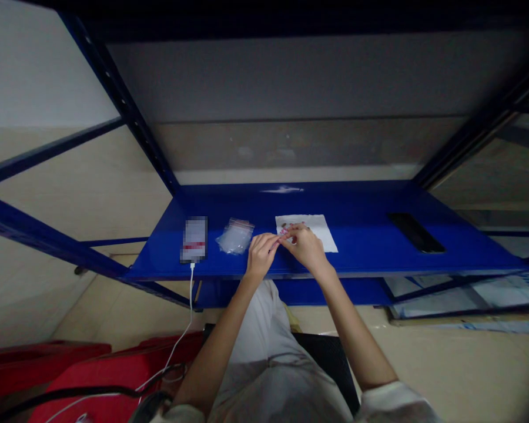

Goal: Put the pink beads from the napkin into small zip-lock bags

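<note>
My left hand (261,255) and my right hand (306,247) meet above a blue metal shelf (370,220), fingertips pinching a small red-and-white item (285,231). The item is too small and too covered by my fingers to identify. It sits just over a white paper sheet (321,230), which has some printing or small pieces at its left end, partly hidden by my right hand. Left of my hands lies a clear plastic bag (235,237). Further left, a smartphone (194,239) rests on the shelf with a white charging cable (190,294) hanging over the front edge.
A flat black strip (417,232) lies on the shelf's right side. Dark blue rack uprights and braces (119,88) frame the shelf, with a wall behind it. Red objects (114,370) and a black cable lie low at left, above a beige floor.
</note>
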`<action>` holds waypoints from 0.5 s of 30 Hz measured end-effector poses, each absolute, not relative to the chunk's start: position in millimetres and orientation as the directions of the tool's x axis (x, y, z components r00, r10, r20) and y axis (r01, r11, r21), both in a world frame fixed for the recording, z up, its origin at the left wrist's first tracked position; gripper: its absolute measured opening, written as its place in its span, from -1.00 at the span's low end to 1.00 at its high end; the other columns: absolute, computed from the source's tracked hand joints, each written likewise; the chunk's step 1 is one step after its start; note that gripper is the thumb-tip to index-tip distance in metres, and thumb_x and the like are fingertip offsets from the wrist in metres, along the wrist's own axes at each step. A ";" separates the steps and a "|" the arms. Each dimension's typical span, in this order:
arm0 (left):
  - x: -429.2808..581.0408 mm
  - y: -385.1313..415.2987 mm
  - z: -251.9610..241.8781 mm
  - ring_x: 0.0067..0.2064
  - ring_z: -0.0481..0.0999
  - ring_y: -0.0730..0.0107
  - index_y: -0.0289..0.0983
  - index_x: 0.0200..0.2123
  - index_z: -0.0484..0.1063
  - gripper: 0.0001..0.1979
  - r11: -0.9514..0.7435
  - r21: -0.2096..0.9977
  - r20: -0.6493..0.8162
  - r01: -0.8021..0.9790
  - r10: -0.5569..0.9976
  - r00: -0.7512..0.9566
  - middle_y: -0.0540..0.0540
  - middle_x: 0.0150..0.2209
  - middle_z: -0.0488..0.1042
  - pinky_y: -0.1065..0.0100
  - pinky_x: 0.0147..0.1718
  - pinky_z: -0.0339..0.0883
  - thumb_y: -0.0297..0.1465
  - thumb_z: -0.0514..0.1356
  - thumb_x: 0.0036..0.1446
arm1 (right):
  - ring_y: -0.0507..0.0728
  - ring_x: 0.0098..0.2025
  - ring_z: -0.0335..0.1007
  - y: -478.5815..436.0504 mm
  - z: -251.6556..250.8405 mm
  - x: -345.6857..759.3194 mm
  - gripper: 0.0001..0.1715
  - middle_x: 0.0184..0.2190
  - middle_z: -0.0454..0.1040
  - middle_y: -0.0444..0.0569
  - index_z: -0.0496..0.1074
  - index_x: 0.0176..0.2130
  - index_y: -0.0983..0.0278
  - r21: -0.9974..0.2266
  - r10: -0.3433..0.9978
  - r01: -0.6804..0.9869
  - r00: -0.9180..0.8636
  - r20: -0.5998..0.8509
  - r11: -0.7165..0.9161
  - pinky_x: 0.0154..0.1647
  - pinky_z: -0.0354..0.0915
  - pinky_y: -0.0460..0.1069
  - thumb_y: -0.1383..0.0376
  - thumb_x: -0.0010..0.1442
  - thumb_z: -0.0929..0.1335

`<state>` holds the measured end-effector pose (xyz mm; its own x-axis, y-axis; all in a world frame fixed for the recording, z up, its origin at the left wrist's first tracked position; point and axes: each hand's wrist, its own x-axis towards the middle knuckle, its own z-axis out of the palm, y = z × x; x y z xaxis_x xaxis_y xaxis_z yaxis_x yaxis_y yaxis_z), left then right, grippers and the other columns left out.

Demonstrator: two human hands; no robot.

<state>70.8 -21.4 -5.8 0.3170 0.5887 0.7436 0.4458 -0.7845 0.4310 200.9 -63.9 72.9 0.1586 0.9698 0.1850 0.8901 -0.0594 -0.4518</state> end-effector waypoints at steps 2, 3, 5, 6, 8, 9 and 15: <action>70.6 -21.5 -6.1 -0.20 0.45 0.36 -0.26 -0.24 0.44 -0.84 -0.789 0.428 0.753 0.442 0.581 0.308 -0.08 -0.29 0.51 0.29 -0.18 0.26 -0.42 0.09 0.15 | 0.12 -0.26 0.40 -63.3 71.7 198.8 -0.84 -0.20 0.44 0.00 0.51 -0.36 0.24 -0.453 0.972 0.890 0.146 0.182 -0.049 -0.41 0.26 -0.08 0.23 0.08 0.35; 70.5 -21.6 -6.2 -0.20 0.45 0.37 -0.26 -0.24 0.44 -0.84 -0.790 0.428 0.754 0.438 0.580 0.309 -0.08 -0.30 0.51 0.29 -0.18 0.26 -0.42 0.09 0.15 | 0.13 -0.25 0.40 -62.7 70.5 198.4 -0.84 -0.19 0.44 0.01 0.51 -0.36 0.25 -0.455 0.972 0.890 0.141 0.188 -0.041 -0.40 0.26 -0.07 0.25 0.08 0.34; 70.0 -21.7 -6.0 -0.21 0.45 0.37 -0.26 -0.23 0.44 -0.84 -0.792 0.432 0.752 0.432 0.581 0.312 -0.07 -0.30 0.52 0.30 -0.19 0.26 -0.44 0.09 0.15 | 0.13 -0.24 0.40 -61.1 67.3 199.0 -0.85 -0.20 0.45 0.02 0.51 -0.36 0.26 -0.474 0.971 0.881 0.130 0.203 -0.019 -0.36 0.28 -0.07 0.26 0.08 0.34; 69.8 -21.7 -5.8 -0.21 0.45 0.38 -0.25 -0.22 0.44 -0.83 -0.789 0.434 0.751 0.435 0.584 0.310 -0.07 -0.29 0.52 0.30 -0.18 0.26 -0.44 0.08 0.15 | 0.12 -0.25 0.41 -60.3 65.4 199.9 -0.85 -0.21 0.47 0.02 0.51 -0.37 0.26 -0.495 0.971 0.869 0.122 0.205 -0.004 -0.35 0.28 -0.07 0.27 0.08 0.34; 69.5 -21.2 -5.3 -0.20 0.46 0.36 -0.25 -0.18 0.43 -0.81 -0.771 0.439 0.749 0.462 0.598 0.285 -0.09 -0.27 0.52 0.28 -0.18 0.26 -0.43 0.09 0.14 | 0.10 -0.31 0.42 -58.8 61.4 202.3 -0.84 -0.27 0.50 0.01 0.51 -0.37 0.25 -0.552 0.976 0.833 0.087 0.200 0.039 -0.36 0.30 -0.07 0.25 0.08 0.34; 69.4 -20.8 -5.2 -0.20 0.46 0.35 -0.25 -0.17 0.43 -0.81 -0.757 0.442 0.750 0.481 0.606 0.265 -0.10 -0.27 0.52 0.26 -0.17 0.25 -0.43 0.11 0.13 | 0.09 -0.34 0.42 -58.3 59.6 203.4 -0.83 -0.30 0.51 -0.01 0.51 -0.37 0.24 -0.580 0.978 0.812 0.065 0.197 0.062 -0.36 0.30 -0.07 0.24 0.09 0.33; 70.7 -18.5 -7.0 -0.22 0.48 0.30 -0.26 -0.31 0.47 -0.89 -0.724 0.455 0.744 0.519 0.629 0.226 -0.07 -0.33 0.55 0.21 -0.17 0.22 -0.41 0.18 0.07 | 0.07 -0.38 0.42 -59.2 55.8 203.5 -0.82 -0.29 0.50 -0.03 0.52 -0.35 0.21 -0.601 0.975 0.797 0.081 0.209 0.062 -0.36 0.32 -0.07 0.21 0.09 0.33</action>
